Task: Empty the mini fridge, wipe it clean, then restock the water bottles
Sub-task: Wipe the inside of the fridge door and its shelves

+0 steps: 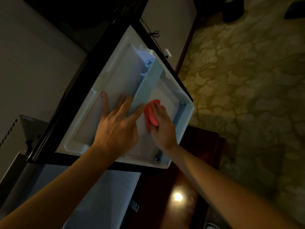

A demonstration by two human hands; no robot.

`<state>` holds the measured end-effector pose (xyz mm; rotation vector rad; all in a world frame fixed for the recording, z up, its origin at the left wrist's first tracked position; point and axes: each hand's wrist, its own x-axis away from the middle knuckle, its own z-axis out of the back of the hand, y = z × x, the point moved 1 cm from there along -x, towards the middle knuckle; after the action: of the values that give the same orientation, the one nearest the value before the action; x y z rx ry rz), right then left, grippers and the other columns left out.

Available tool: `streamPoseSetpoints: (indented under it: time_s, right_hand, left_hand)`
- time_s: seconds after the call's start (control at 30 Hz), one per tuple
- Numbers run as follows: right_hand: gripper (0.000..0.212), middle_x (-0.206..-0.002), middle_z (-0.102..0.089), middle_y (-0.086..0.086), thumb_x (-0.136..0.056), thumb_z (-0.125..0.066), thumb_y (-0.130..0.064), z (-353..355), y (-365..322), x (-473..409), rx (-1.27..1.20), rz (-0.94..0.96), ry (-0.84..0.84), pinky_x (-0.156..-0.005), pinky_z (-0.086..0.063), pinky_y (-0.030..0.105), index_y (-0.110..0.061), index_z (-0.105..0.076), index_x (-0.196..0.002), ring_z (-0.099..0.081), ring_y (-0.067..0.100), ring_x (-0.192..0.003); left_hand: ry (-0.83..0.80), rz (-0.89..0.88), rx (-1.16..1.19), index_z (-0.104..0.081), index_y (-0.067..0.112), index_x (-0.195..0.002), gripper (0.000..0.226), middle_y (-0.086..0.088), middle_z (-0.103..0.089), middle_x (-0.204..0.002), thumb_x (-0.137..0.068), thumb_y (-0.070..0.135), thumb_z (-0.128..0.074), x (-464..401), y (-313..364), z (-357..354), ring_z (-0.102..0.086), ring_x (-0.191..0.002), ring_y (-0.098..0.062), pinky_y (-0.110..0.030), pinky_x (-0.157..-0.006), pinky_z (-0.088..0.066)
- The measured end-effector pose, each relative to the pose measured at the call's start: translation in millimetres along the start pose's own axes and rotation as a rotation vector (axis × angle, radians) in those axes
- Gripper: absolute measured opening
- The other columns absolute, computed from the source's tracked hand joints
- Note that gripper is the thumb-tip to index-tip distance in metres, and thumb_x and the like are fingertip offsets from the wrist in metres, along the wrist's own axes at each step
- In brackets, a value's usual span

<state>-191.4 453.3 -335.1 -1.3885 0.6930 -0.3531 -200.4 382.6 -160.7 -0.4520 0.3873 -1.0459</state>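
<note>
The left hand (118,125), fingers spread, braced the fridge door (85,123); the right hand (160,124) pressed a red cloth (151,113) under the shelf (145,90); corners deserved firm strokes.

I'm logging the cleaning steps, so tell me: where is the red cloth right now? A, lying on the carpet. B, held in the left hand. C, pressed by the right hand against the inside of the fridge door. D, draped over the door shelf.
C: the right hand presses the cloth on the white door lining beside the shelf, while the left hand rests spread on the door.
</note>
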Motion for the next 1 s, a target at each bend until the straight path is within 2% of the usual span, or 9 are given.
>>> streamPoseSetpoints:
  time_s: [0.1,0.17,0.27,0.4,0.53,0.67,0.77,0.93,1.0]
  right_hand:
    - [0.059,-0.155,-0.035,0.01,-0.09,-0.047,-0.017,14,7,-33,-0.002,-0.04,0.024,-0.117,-0.03,0.042,-0.011,-0.039,-0.148,-0.033,0.033,-0.143]
    - [0.059,-0.15,-0.044,0.013,-0.088,-0.049,-0.011,22,10,-50,-0.035,-0.081,0.045,-0.114,-0.036,0.042,-0.01,-0.042,-0.146,-0.042,0.03,-0.138]
    - [0.057,-0.142,-0.053,0.01,-0.088,-0.049,-0.017,27,9,-57,-0.079,-0.119,0.064,-0.108,-0.042,0.036,-0.013,-0.046,-0.145,-0.051,0.025,-0.129]
    - [0.06,-0.151,-0.043,0.005,-0.091,-0.056,-0.013,19,4,-33,-0.086,-0.156,0.056,-0.11,-0.033,0.023,-0.017,-0.041,-0.148,-0.044,0.022,-0.136]
    - [0.064,-0.156,-0.034,0.001,-0.089,-0.055,-0.026,-5,-1,15,-0.141,-0.166,0.023,-0.117,-0.031,0.04,-0.026,-0.035,-0.15,-0.03,0.02,-0.145]
    - [0.079,-0.16,-0.025,-0.001,-0.085,-0.062,-0.011,-34,-6,69,-0.198,-0.186,-0.05,-0.12,-0.022,0.049,-0.032,-0.024,-0.152,-0.016,0.024,-0.15]
    - [0.079,-0.161,-0.02,-0.002,-0.081,-0.057,-0.01,-44,-14,92,-0.181,-0.188,-0.101,-0.122,-0.016,0.046,-0.03,-0.024,-0.15,-0.009,0.026,-0.151]
    - [0.078,-0.159,-0.026,0.0,-0.082,-0.061,0.0,-41,-9,86,-0.138,-0.133,-0.066,-0.119,-0.022,0.049,-0.023,-0.027,-0.149,-0.016,0.033,-0.148]
    - [0.07,-0.158,-0.027,0.002,-0.084,-0.056,-0.006,-33,-4,72,-0.094,-0.089,-0.038,-0.118,-0.025,0.049,-0.017,-0.032,-0.149,-0.02,0.036,-0.147]
  left_hand:
    - [-0.003,0.001,-0.011,-0.063,0.013,-0.132,0.051,-0.026,-0.054,-0.133,-0.083,0.009,-0.051,-1,0,0,-0.048,-0.131,-0.044,-0.069,-0.116,-0.003]
    - [-0.016,-0.003,-0.022,-0.062,0.013,-0.133,0.05,-0.026,-0.053,-0.134,-0.084,0.01,-0.05,0,0,0,-0.047,-0.132,-0.044,-0.07,-0.116,-0.002]
    - [-0.025,-0.002,-0.031,-0.061,0.014,-0.133,0.05,-0.026,-0.052,-0.134,-0.085,0.012,-0.048,0,-1,-1,-0.046,-0.132,-0.044,-0.07,-0.116,-0.002]
    - [-0.012,-0.01,-0.021,-0.061,0.013,-0.134,0.051,-0.026,-0.052,-0.134,-0.085,0.011,-0.047,1,-1,-1,-0.046,-0.132,-0.044,-0.069,-0.117,-0.002]
    - [-0.027,-0.001,-0.014,-0.061,0.013,-0.134,0.051,-0.027,-0.052,-0.135,-0.086,0.015,-0.045,1,-2,-1,-0.047,-0.132,-0.045,-0.07,-0.116,-0.003]
    - [-0.04,0.005,-0.003,-0.062,0.013,-0.133,0.051,-0.029,-0.053,-0.135,-0.087,0.018,-0.042,1,-1,-1,-0.048,-0.131,-0.046,-0.073,-0.114,-0.007]
    - [-0.027,-0.001,-0.012,-0.062,0.013,-0.134,0.052,-0.028,-0.053,-0.135,-0.086,0.017,-0.042,1,-1,-1,-0.049,-0.13,-0.046,-0.073,-0.114,-0.008]
    - [-0.019,-0.017,-0.01,-0.063,0.012,-0.133,0.051,-0.028,-0.054,-0.133,-0.086,0.016,-0.044,3,1,-1,-0.05,-0.129,-0.045,-0.073,-0.113,-0.01]
    - [-0.014,-0.014,-0.007,-0.064,0.012,-0.132,0.05,-0.028,-0.054,-0.133,-0.085,0.016,-0.045,3,0,-1,-0.05,-0.129,-0.044,-0.072,-0.114,-0.009]
